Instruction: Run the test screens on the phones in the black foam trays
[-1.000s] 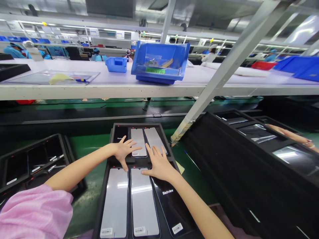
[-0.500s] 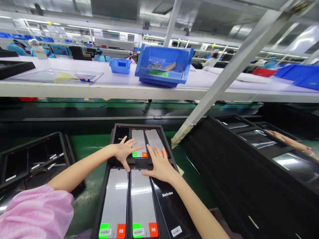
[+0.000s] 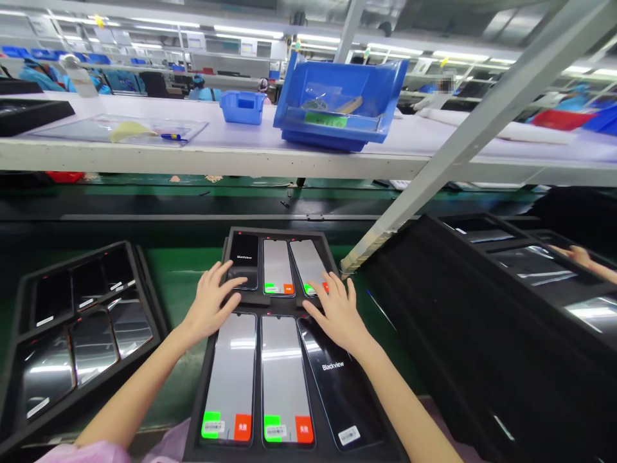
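Black tray [image 3: 279, 231] at lower centre of frame, six phones [image 3: 285, 370] in two rows; left hand [image 3: 212, 302] spread wide, holding nothing, fingertips over upper-left phone [image 3: 244, 247]; right hand [image 3: 341, 315] likewise wide, bare of any load, over lower end of upper-right phone [image 3: 306, 260]; contact cannot be told; right wrist [image 3: 369, 350] overlaps edge of lower-right phone [image 3: 337, 392]; low wrist could nudge it; stray fingertip could trigger screen by accidental tap.
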`<move>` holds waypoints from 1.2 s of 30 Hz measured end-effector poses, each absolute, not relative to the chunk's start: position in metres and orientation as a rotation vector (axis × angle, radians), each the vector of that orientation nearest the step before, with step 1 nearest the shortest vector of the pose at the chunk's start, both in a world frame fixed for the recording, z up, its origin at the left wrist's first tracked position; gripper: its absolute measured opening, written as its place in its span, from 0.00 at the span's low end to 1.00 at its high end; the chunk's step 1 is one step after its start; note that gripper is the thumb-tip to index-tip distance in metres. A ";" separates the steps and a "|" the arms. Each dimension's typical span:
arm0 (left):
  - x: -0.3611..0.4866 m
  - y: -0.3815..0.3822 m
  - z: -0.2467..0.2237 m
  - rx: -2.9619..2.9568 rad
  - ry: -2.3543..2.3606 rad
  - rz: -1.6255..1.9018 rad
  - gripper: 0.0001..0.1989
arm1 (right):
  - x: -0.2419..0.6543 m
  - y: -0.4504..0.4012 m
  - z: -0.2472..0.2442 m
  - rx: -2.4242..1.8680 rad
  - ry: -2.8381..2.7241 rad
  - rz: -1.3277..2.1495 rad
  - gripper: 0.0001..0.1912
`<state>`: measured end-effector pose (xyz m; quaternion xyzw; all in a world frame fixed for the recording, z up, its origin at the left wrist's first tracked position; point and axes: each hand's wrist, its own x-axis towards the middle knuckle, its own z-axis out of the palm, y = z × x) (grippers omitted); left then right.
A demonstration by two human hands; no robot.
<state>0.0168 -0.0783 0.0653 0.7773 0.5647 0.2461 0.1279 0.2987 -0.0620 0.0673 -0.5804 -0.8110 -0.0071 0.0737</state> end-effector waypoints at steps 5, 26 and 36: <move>0.045 -0.053 0.082 2.560 1.385 0.357 0.20 | 0.293 -0.067 0.076 -1.678 -2.456 -0.008 0.25; 0.010 -0.233 0.051 1.541 1.459 0.760 0.31 | 0.278 -0.190 0.091 -0.903 -2.805 0.407 0.13; 0.002 -0.213 0.063 1.730 1.641 0.712 0.28 | 0.294 -0.180 0.087 -0.899 -2.690 0.231 0.16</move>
